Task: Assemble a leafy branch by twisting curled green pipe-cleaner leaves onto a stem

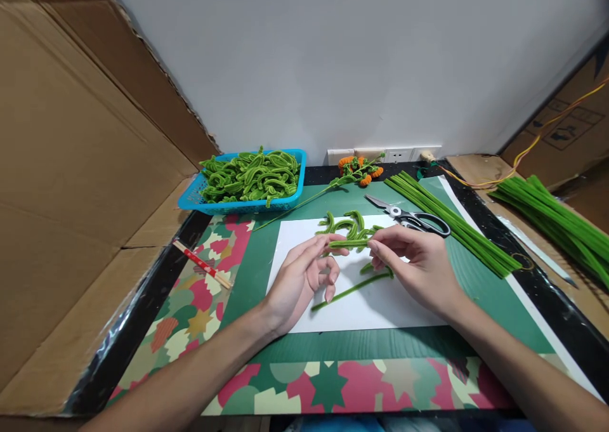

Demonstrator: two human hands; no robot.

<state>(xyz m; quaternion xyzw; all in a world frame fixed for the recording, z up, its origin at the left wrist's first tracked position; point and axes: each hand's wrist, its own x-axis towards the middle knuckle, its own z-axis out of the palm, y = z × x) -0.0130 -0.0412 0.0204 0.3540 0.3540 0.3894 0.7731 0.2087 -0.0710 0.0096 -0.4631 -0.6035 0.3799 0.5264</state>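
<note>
A short green fuzzy stem piece (349,244) is held level between both hands, above a white sheet (304,321). My left hand (304,270) pinches its left end with thumb and forefinger, the other fingers curled loosely. At the right end, my right hand (413,261) pinches it between thumb and fingertips. Just behind the hands, several bent green pieces (352,228) lie on the sheet. A single straight green stem (352,289) rests on the paper below the hands, its right end near another small green piece, partly hidden.
Behind left stands a blue basket (302,178) of curled green pieces. Scissors (409,218) and a bundle of green stems (451,222) lie right. Orange flowers (359,167) lie behind; wrapped chopsticks (202,264) lie left. More stems (556,222) and a white knife-like tool (537,251) are far right.
</note>
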